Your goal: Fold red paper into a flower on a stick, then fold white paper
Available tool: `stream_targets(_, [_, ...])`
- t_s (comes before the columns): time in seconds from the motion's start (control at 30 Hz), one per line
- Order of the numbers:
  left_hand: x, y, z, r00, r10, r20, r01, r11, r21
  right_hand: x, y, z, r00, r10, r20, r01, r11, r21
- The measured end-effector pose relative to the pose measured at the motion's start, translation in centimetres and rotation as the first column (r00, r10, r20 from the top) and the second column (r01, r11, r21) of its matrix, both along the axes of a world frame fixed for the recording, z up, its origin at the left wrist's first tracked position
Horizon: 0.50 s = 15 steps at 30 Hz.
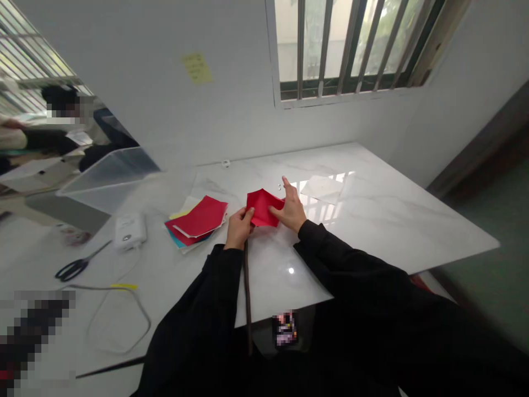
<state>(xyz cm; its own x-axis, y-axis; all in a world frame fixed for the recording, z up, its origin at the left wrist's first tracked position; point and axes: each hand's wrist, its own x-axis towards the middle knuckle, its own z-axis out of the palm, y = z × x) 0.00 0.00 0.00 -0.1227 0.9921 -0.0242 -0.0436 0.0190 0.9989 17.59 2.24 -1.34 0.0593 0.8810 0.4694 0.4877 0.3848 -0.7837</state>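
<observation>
My left hand (238, 229) pinches the left end of a folded red paper (261, 207), which lies on the white marble table (392, 220). My right hand (291, 208) grips its right end, with the index finger raised. A stack of red, teal and yellow paper sheets (198, 220) lies just left of my left hand, not touching it. A thin dark strip (247, 286) runs toward me from under my left hand.
Black-handled scissors (74, 268), a white device (130, 231) and a grey cable (119, 317) lie at the left. A white sheet (321, 189) lies beyond my right hand. A clear plastic panel (109, 179) stands at the far left, and a person (61, 121) appears beyond it.
</observation>
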Motion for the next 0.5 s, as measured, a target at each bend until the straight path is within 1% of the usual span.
stream_targets(0.07, [0.0,0.0,0.1,1.0,0.016,-0.001,-0.016,1.0,0.006,0.2,0.1,0.0,1.0,-0.008,0.022,0.008,1.0,0.0])
stream_targets(0.13, [0.0,0.0,0.2,0.999,0.034,-0.008,-0.034,0.999,0.007,0.2,0.0,0.2,0.999,-0.007,0.047,0.005,0.999,0.042])
stream_targets(0.27, [-0.1,0.0,0.1,1.0,0.025,0.006,-0.025,1.0,0.007,-0.3,-0.6,0.7,0.991,0.042,0.129,-0.06,0.989,0.138])
stream_targets(0.33, [-0.1,0.0,0.0,0.999,0.001,0.032,-0.001,1.0,0.002,-0.6,-0.9,0.9,0.978,0.076,0.192,-0.106,0.983,0.148])
stream_targets(0.4, [0.0,0.0,-0.1,0.999,-0.015,0.05,0.015,1.0,0.002,-0.7,-1.0,0.9,0.969,0.09,0.231,-0.125,0.982,0.143])
stream_targets(0.5, [0.0,0.0,-0.1,0.998,-0.01,0.059,0.01,1.0,0.004,-0.4,-0.6,0.7,0.974,0.084,0.209,-0.114,0.984,0.137])
